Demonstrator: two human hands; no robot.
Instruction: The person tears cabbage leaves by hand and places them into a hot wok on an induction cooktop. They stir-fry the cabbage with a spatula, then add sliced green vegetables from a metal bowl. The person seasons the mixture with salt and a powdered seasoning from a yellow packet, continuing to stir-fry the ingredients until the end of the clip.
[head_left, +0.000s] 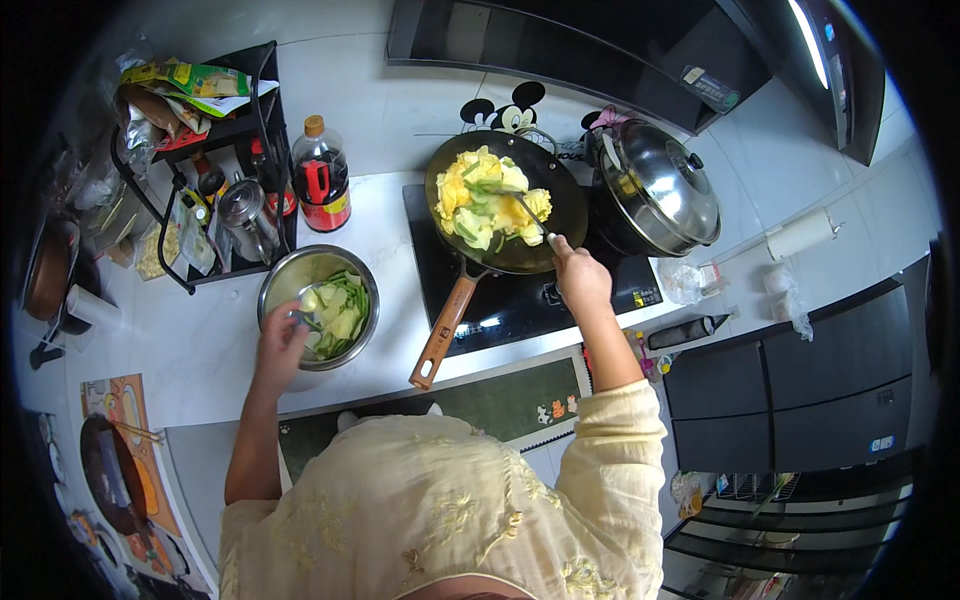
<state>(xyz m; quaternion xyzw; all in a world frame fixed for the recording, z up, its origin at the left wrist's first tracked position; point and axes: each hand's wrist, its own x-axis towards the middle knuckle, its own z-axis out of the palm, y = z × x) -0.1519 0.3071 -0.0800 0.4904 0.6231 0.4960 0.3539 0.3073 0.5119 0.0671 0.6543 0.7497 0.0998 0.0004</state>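
Observation:
My right hand (585, 281) grips the handle of a spatula (536, 217), whose working end is buried in the food. Yellow cooked egg with green vegetable pieces (487, 199) fills the upper left of a dark wok (566, 202). The wok's brown handle (446, 334) points toward me, with no hand on it. My left hand (285, 337), blurred, reaches over the left rim of a steel bowl (371, 289). In this bowl lie pale slices and green vegetable strips (341, 311). Whether my left fingers hold anything is unclear.
The wok sits on a black cooktop (427, 277), beside a lidded steel pot (660, 187). Left of it stand a dark sauce bottle (321, 172) and a black rack (217, 135) of packets and bottles. A range hood (570, 45) overhangs the back.

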